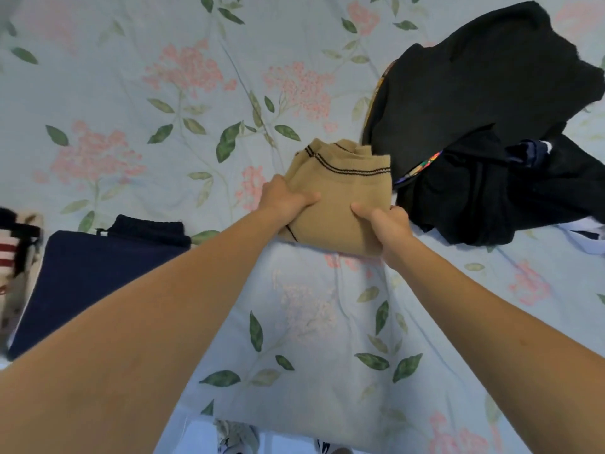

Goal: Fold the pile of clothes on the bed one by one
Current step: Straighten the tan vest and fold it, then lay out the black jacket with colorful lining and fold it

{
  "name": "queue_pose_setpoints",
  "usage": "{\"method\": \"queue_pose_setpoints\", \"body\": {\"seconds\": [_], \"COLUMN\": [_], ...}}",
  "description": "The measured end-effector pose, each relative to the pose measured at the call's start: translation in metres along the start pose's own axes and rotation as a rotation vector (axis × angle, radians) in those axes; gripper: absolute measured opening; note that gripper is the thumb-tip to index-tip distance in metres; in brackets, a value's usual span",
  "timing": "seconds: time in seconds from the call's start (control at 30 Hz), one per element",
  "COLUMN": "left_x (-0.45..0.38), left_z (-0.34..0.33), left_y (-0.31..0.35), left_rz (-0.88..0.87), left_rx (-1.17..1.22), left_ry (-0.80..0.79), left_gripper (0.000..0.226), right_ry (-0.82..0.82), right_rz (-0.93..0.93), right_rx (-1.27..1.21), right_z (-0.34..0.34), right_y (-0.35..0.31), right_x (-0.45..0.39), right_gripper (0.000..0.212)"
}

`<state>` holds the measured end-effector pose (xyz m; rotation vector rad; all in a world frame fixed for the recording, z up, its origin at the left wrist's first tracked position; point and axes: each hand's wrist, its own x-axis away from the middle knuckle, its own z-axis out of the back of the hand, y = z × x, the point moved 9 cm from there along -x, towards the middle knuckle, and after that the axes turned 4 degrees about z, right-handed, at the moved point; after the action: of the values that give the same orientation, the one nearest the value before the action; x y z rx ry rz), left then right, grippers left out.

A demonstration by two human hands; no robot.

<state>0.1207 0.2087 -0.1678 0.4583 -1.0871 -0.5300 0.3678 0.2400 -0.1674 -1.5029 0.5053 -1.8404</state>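
Both hands clamp the folded tan sweater (pixel 340 191): left hand (pixel 284 199) and right hand (pixel 389 229) show thumbs on top, fingers hidden underneath

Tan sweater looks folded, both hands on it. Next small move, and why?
Probably carry it left and set it by the folded navy garment. The tan knit sweater with black stripes is already a compact bundle, the left hand and right hand each grip its near edge, and the unfolded black clothes pile still waits at right.

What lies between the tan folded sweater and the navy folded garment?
In the head view, only the person's left forearm crosses above floral bedsheet.
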Motion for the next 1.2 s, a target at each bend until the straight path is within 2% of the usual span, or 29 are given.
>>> {"method": "queue_pose_setpoints", "body": {"seconds": [0.07,0.13,0.23,0.37,0.47,0.6,0.63,0.7,0.77,0.8,0.83,0.87,0.93,1.03,1.1,1.2], "left_x": [0.006,0.022,0.05,0.102,0.141,0.174,0.175,0.175,0.184,0.189,0.192,0.19,0.181,0.168,0.169,0.184], "left_z": [0.0,0.007,0.048,0.129,0.199,0.272,0.285,0.308,0.32,0.314,0.3,0.28,0.24,0.215,0.212,0.199], "left_y": [-0.003,-0.004,-0.011,-0.051,-0.095,-0.157,-0.172,-0.198,-0.207,-0.206,-0.204,-0.207,-0.227,-0.254,-0.246,-0.209], "left_rz": [0.051,0.069,-0.04,-0.088,-0.085,-0.063,-0.054,-0.038,-0.092,-0.173,-0.287,-0.404,-0.529,-0.452,-0.4,-0.478], "left_rx": [0.067,0.167,0.232,0.259,0.247,0.216,0.15,-0.165,-0.544,-0.64,-0.693,-0.74,-0.826,-0.892,-0.886,-0.832], "left_ry": [-0.11,-0.206,-0.174,-0.13,-0.072,0.042,0.092,0.301,0.589,0.66,0.653,0.591,0.46,0.418,0.446,0.462], "left_gripper": [0.085,0.079,0.061,0.058,0.045,0.039,0.04,0.054,0.071,0.073,0.07,0.066,0.059,0.059,0.062,0.062], "right_ry": [-0.093,-0.117,-0.117,-0.215,-0.32,-0.394,-0.411,-0.403,-0.263,-0.173,-0.12,-0.147,-0.289,-0.357,-0.339,-0.324], "right_rz": [-0.021,0.037,0.144,0.138,0.101,0.072,0.072,0.094,0.302,0.474,0.685,0.875,1.087,1.091,1.105,1.097], "right_rx": [-0.068,-0.055,-0.049,-0.088,-0.102,-0.12,-0.092,0.034,0.352,0.53,0.673,0.769,0.931,1.115,1.087,0.953], "right_z": [-0.008,-0.012,-0.036,-0.097,-0.157,-0.23,-0.246,-0.268,-0.271,-0.27,-0.275,-0.287,-0.314,-0.329,-0.325,-0.299], "right_y": [-0.002,-0.007,-0.013,-0.008,0.009,0.033,0.042,0.06,0.06,0.051,0.041,0.037,0.054,0.087,0.082,0.06], "right_x": [0.012,0.026,0.066,0.138,0.195,0.252,0.258,0.263,0.262,0.266,0.276,0.287,0.296,0.277,0.277,0.286], "right_gripper": [0.053,0.057,0.055,0.048,0.06,0.055,0.056,0.071,0.091,0.091,0.086,0.079,0.067,0.061,0.06,0.059]}}
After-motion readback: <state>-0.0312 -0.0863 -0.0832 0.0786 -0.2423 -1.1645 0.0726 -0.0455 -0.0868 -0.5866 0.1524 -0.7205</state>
